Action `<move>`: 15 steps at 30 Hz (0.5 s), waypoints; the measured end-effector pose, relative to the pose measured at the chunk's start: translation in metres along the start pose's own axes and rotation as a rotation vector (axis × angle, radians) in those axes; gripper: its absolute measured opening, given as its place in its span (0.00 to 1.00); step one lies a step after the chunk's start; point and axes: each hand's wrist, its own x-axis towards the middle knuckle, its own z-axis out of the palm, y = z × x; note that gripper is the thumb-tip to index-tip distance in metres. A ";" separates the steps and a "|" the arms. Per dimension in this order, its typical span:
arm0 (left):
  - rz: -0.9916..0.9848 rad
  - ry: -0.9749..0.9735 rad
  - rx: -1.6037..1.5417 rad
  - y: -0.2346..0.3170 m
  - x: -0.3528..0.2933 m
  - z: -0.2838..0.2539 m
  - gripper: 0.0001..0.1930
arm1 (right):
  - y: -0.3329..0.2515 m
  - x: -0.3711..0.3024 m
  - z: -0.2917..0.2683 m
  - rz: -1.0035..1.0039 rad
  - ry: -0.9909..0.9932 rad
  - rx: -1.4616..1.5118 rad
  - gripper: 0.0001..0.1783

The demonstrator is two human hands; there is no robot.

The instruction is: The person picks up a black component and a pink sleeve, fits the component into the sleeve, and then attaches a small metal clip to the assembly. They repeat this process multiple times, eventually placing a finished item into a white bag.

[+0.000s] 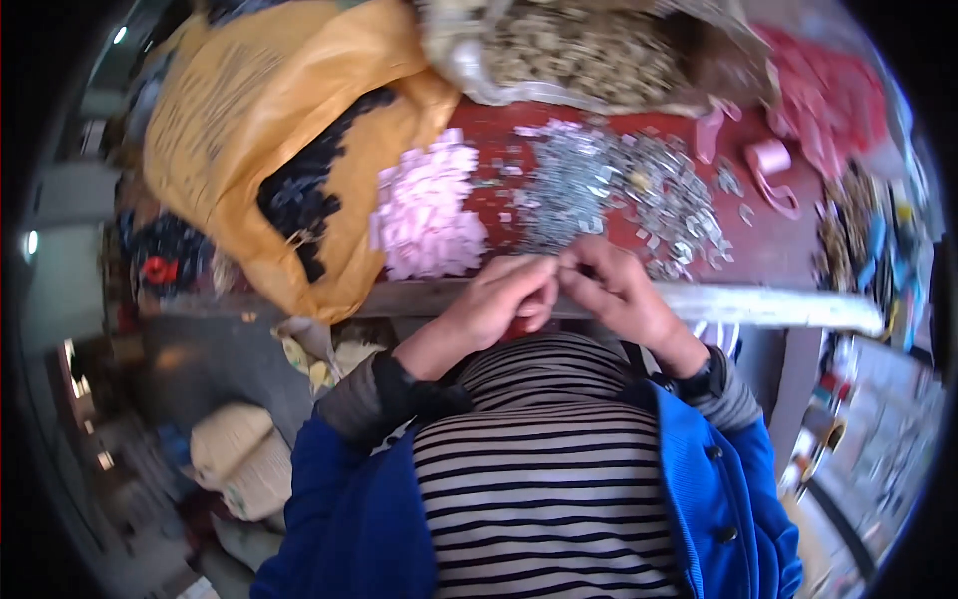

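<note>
At the table's front edge my left hand (499, 302) and my right hand (621, 298) meet, fingertips together and fingers curled in. Whatever they pinch is too small and blurred to make out. Just beyond the left hand lies a heap of small flat pink pieces (427, 210). Behind the fingertips spreads a pile of thin grey metal pieces (566, 190). Past the right hand, loose silvery metal pieces, some like small rings or buckles (679, 205), are scattered over the red tabletop (624, 122).
A large orange-yellow bag (235, 140) lies open at the left, with black pieces (299, 205) in its mouth. At the back stands a sack of tan pieces (584, 55). Pink ribbon (770, 165) and a red plastic bag (833, 95) lie far right. A worn pale edge (778, 306) borders the table.
</note>
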 end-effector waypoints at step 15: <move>0.125 0.856 1.875 0.062 -0.054 -0.196 0.10 | 0.006 0.043 -0.001 0.224 0.035 -0.249 0.07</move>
